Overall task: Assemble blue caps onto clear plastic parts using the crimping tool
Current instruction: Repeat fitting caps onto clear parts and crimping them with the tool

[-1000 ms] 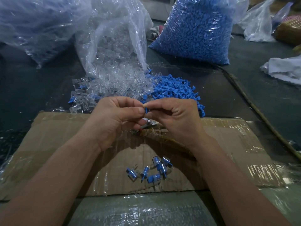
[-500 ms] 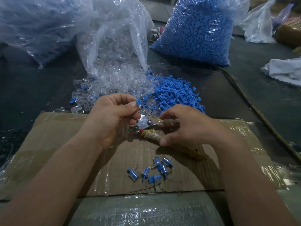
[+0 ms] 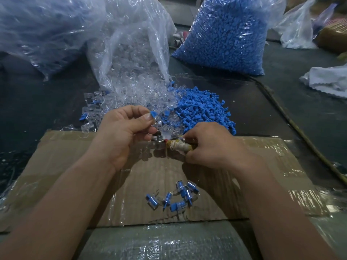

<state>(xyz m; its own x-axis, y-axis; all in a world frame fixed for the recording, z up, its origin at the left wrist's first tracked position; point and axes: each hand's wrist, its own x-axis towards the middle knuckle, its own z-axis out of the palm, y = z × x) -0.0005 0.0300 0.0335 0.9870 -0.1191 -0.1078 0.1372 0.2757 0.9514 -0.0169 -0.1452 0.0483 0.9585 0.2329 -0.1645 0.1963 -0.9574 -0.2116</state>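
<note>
Both near cardboard [image 3: 75, 166] far edge: left hand [image 3: 125, 132] pinches blue cap [image 3: 153, 114], right hand [image 3: 212, 145] grips crimping tool [image 3: 178, 145].

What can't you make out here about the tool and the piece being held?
All in the head view:
- The crimping tool: the right hand covers its handles; its metal head is small and glary.
- Whatever the blue cap sits on: mostly hidden by fingers of the left hand.
- The top-left bag: cut off by the edge, contents blurred by crinkled plastic.
</note>
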